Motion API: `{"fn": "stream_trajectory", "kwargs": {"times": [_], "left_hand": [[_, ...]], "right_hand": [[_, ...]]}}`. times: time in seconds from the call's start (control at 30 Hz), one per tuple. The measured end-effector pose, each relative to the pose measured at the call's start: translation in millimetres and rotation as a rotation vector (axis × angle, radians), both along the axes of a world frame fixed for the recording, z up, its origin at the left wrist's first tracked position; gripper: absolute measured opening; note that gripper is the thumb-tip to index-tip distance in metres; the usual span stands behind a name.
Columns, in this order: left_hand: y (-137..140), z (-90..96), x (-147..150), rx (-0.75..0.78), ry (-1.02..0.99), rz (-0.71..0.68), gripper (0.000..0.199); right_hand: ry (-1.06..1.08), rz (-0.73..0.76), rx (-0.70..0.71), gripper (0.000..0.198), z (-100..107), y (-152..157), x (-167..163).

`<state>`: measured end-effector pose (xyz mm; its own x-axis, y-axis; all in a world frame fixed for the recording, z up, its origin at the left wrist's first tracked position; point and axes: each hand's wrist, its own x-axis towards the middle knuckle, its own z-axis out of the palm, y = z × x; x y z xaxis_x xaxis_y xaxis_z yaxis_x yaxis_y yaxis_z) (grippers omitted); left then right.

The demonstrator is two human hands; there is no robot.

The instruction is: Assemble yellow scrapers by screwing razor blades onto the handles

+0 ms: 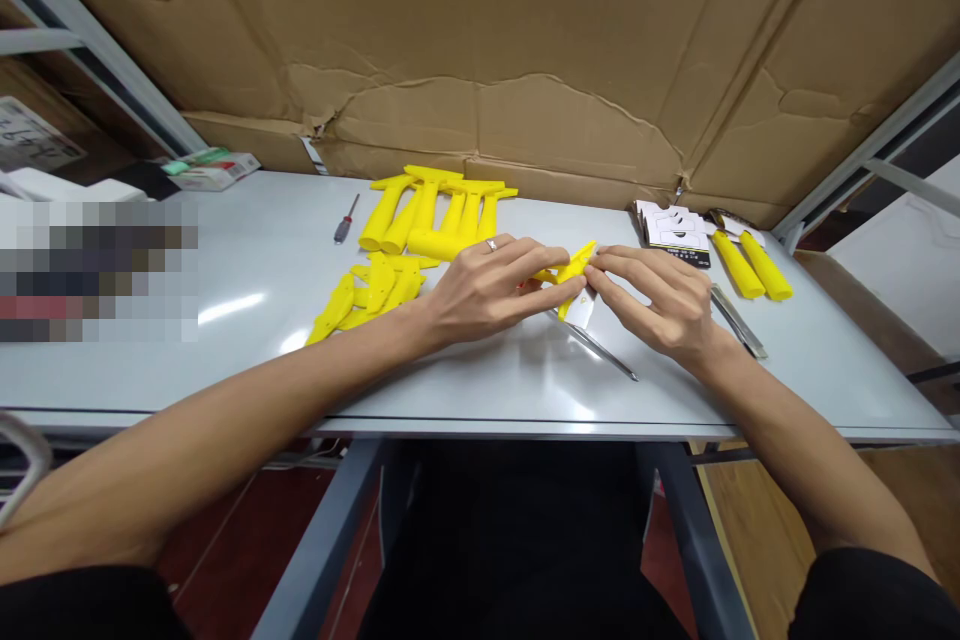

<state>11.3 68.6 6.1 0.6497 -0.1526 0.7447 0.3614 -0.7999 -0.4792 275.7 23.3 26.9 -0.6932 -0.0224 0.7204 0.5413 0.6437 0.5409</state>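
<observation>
Both hands meet above the table, right of its middle, around a yellow plastic piece (pixel 574 265). A flat, pale metal plate (pixel 582 308) lies against its lower side. My left hand (pixel 499 285), with a ring on one finger, pinches the piece from the left. From the right, my right hand (pixel 656 298) closes its fingertips on the piece's edge. Beneath them a screwdriver shaft (pixel 606 356) points toward the lower right. Its other end is hidden by my left hand. Something small and red shows under the left fingers.
Yellow T-shaped handles (pixel 427 210) lie at the back, with flat yellow pieces (pixel 379 290) in front. A small screwdriver (pixel 346 222) rests left of them. At right are printed cards (pixel 675 235), two yellow tubes (pixel 752 265) and metal strips (pixel 739 320). Cardboard (pixel 480 30) walls the back.
</observation>
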Motion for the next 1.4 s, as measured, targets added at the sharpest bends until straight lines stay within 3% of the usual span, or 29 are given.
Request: {"fn": "stream_trajectory", "kwargs": {"times": [0.27, 0.37, 0.5, 0.57, 0.7, 0.77, 0.83, 0.93, 1.07, 1.23, 1.33, 1.4], "left_hand": [[-1, -0.3, 4, -0.107, -0.105, -0.124, 0.036], [2, 1.9, 4, -0.127, -0.1, -0.136, 0.037], [20, 12.9, -11, -0.092, -0.16, -0.049, 0.036], [34, 19.4, -26, -0.098, -0.209, 0.055, 0.038], [65, 23.3, -54, -0.113, -0.146, 0.294, 0.038], [76, 20.1, -61, -0.122, -0.11, 0.35, 0.04], [82, 16.4, -65, -0.107, -0.065, 0.395, 0.041], [81, 13.9, -65, -0.111, -0.015, 0.416, 0.04], [73, 14.6, -61, -0.117, 0.056, 0.436, 0.042], [72, 10.1, -56, -0.135, 0.116, 0.434, 0.036], [75, 6.1, -54, -0.167, 0.088, 0.424, 0.036], [76, 4.1, -54, -0.114, 0.102, 0.433, 0.036]], "right_hand": [[-0.003, -0.038, 0.049, 0.019, -3, -4, -6], [0.048, -0.073, -0.003, 0.023, -4, -3, -10], [0.234, -0.148, -0.08, 0.037, -7, 0, -11], [0.239, -0.146, -0.117, 0.032, -10, 0, -12], [-0.105, 0.028, -0.228, 0.011, -18, -1, -39], [-0.32, 0.086, -0.223, 0.015, -20, 0, -70], [-0.505, 0.054, -0.219, 0.026, -19, 2, -108], [-0.636, -0.107, -0.27, 0.043, -16, 11, -160], [-0.716, -0.195, -0.366, 0.048, -18, 28, -191], [-0.645, -0.032, -0.301, 0.036, -32, 33, -177], [-0.366, 0.132, -0.176, 0.025, -28, 24, -147], [-0.094, 0.197, -0.23, 0.029, -16, 18, -117]]}}
